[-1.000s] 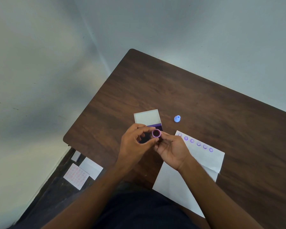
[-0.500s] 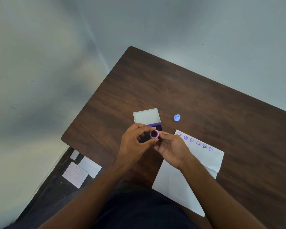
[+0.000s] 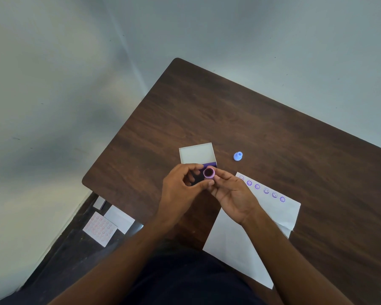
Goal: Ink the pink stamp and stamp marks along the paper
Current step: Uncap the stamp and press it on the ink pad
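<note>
The small round pink stamp (image 3: 209,173) is held above the table with its dark inked face turned up toward me. My right hand (image 3: 231,195) pinches it from the right, and my left hand (image 3: 182,188) touches it from the left with thumb and fingertips. Just behind the hands lies the ink pad (image 3: 209,165), a purple strip showing beside its open white lid (image 3: 197,153); the hands hide most of the pad. The white paper (image 3: 273,213) lies to the right, with a row of several purple smiley marks (image 3: 266,191) along its far edge.
A small blue stamp (image 3: 238,156) stands on the dark wooden table (image 3: 229,111) behind the paper. On the floor at the left lie a sheet covered in red marks (image 3: 99,228) and two blank white sheets (image 3: 119,219). Walls stand close behind the table.
The hands and the pink stamp stay almost where they were; the stamp has shifted very slightly in my fingers. Nothing on the table has moved.
</note>
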